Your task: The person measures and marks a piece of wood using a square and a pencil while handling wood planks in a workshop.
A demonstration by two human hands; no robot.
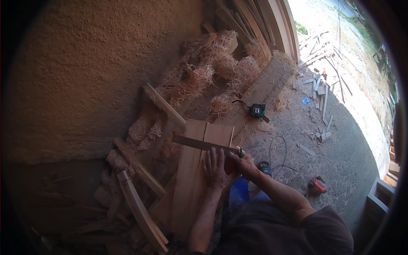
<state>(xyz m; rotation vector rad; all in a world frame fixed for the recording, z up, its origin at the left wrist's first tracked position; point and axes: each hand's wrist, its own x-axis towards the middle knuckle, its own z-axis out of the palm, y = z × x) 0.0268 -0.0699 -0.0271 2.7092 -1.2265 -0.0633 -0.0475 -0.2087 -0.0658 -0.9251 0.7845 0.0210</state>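
Note:
A handsaw (202, 143) lies across a pale wooden plank (187, 170), its blade pointing left and slightly past the plank's left edge. Wrapped round the saw's handle at the plank's right side is my right hand (245, 165). My left hand (215, 170) rests flat on the wood just below the blade, fingers stretched out and pointing away from me. A dark line runs lengthwise along the plank; whether it is a groove or a joint between two pieces I cannot tell. Part of the handle is hidden by my hands.
Beyond the plank, a tape measure (257, 110) sits on a thick beam (272, 80). Curly wood shavings (221, 59) heap against the rough wall. Loose strips (142, 208) lean at left. On the right floor are a red-and-black tool (318, 185), a cable (285, 140) and wood offcuts (325, 137).

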